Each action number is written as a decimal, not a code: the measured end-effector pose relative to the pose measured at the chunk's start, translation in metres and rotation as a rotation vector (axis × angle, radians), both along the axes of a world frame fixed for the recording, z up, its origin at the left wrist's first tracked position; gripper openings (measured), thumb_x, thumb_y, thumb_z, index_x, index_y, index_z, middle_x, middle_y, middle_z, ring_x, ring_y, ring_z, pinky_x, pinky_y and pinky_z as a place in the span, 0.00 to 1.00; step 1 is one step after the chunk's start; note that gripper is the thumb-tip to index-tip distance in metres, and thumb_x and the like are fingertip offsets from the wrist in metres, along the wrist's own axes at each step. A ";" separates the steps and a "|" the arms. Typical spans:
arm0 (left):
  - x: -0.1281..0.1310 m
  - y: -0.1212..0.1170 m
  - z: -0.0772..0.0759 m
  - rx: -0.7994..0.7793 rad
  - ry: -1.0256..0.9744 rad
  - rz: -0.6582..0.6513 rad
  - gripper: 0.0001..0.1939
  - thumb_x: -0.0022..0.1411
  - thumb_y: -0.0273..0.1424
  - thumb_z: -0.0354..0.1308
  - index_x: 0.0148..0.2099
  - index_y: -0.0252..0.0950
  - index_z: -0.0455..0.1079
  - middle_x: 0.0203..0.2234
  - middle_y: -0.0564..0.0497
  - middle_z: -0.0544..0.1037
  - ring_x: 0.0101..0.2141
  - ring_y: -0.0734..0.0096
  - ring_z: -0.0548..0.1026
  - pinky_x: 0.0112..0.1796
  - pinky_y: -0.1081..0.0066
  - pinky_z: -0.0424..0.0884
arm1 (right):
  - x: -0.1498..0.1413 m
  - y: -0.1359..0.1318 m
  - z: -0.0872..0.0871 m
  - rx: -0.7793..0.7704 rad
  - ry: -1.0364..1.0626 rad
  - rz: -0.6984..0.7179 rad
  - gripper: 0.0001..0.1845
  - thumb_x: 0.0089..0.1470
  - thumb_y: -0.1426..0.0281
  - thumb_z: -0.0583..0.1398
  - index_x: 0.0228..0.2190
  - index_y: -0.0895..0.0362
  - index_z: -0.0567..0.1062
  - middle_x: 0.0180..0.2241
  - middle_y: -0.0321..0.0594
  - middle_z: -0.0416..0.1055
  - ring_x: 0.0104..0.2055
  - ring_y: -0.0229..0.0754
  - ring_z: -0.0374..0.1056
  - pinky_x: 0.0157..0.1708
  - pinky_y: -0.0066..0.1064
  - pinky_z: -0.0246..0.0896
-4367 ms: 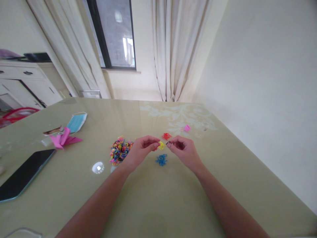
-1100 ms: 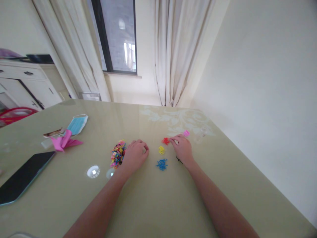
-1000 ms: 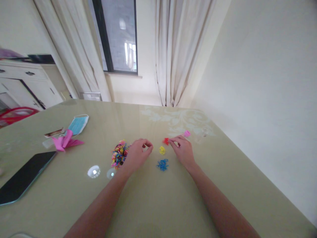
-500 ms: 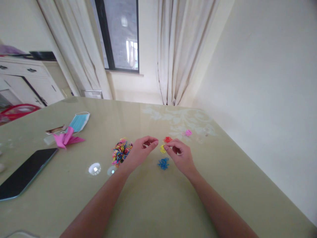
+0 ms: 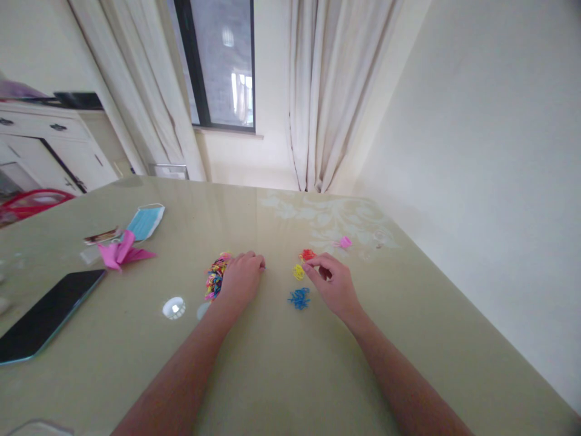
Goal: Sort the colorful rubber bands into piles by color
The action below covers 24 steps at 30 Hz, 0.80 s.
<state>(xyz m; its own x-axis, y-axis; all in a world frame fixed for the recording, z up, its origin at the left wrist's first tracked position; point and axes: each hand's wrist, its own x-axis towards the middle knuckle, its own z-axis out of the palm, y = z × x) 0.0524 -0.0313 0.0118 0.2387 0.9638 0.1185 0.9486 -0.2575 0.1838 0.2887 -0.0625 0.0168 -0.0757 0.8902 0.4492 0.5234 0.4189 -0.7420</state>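
Observation:
A mixed heap of small coloured rubber bands lies on the olive glass table. My left hand rests knuckles-up against the heap's right side, fingers curled down onto the table; what they hold, if anything, is hidden. To the right lie sorted little piles: yellow bands, red bands, blue bands and pink bands. My right hand sits beside the yellow and red piles with thumb and forefinger pinched together; nothing shows in the pinch.
A black phone lies at the left. Behind it are a pink folded paper, a blue face mask and a small wrapper. A wall runs along the table's right edge; curtains and a window stand beyond.
My left hand has dropped from a raised pinch back onto the table by the mixed heap. My right hand has shifted slightly back beside the yellow and red piles.

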 end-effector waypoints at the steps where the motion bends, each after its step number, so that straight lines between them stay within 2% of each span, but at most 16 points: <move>1: 0.000 0.000 0.000 0.018 0.014 0.003 0.14 0.71 0.28 0.50 0.43 0.37 0.79 0.40 0.41 0.81 0.45 0.52 0.78 0.47 0.59 0.69 | 0.001 0.002 -0.003 -0.002 -0.100 -0.011 0.08 0.63 0.67 0.64 0.33 0.54 0.82 0.33 0.40 0.77 0.27 0.39 0.64 0.31 0.34 0.60; 4: 0.000 0.000 -0.001 0.079 0.015 0.009 0.13 0.70 0.29 0.51 0.42 0.39 0.79 0.41 0.42 0.82 0.46 0.52 0.78 0.48 0.58 0.69 | 0.003 0.009 -0.013 -0.022 -0.366 -0.041 0.10 0.65 0.69 0.62 0.33 0.54 0.83 0.37 0.43 0.80 0.34 0.44 0.72 0.39 0.37 0.64; 8: 0.000 0.004 0.000 0.106 -0.133 0.025 0.12 0.68 0.30 0.53 0.42 0.40 0.79 0.43 0.44 0.84 0.46 0.54 0.79 0.49 0.60 0.70 | 0.005 0.014 -0.022 -0.034 -0.491 -0.086 0.12 0.67 0.68 0.60 0.35 0.52 0.85 0.40 0.44 0.81 0.41 0.48 0.75 0.43 0.39 0.66; 14: 0.002 0.002 0.007 0.022 -0.405 0.083 0.08 0.67 0.32 0.56 0.40 0.41 0.77 0.35 0.48 0.86 0.38 0.60 0.82 0.40 0.66 0.71 | 0.002 0.008 -0.016 0.015 -0.359 -0.067 0.12 0.68 0.66 0.60 0.40 0.52 0.86 0.39 0.44 0.80 0.40 0.47 0.75 0.42 0.38 0.66; 20: -0.002 0.004 0.005 0.033 -0.490 0.048 0.10 0.67 0.32 0.55 0.39 0.39 0.79 0.36 0.45 0.86 0.38 0.55 0.82 0.42 0.61 0.72 | -0.006 0.004 -0.014 0.014 -0.342 -0.037 0.11 0.67 0.66 0.61 0.38 0.53 0.85 0.38 0.44 0.80 0.38 0.47 0.74 0.43 0.39 0.66; 24: 0.006 0.001 0.010 -0.082 -0.750 -0.087 0.08 0.63 0.35 0.60 0.39 0.40 0.80 0.34 0.49 0.87 0.37 0.59 0.82 0.42 0.64 0.74 | -0.009 0.001 -0.013 0.018 -0.247 0.004 0.10 0.66 0.64 0.63 0.41 0.53 0.85 0.38 0.44 0.79 0.35 0.45 0.72 0.40 0.37 0.67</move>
<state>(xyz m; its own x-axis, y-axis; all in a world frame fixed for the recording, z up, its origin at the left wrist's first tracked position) 0.0581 -0.0307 0.0213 0.1980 0.9579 0.2081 0.5385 -0.2837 0.7934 0.2793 -0.0613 0.0040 -0.1889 0.8818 0.4322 0.6863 0.4334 -0.5841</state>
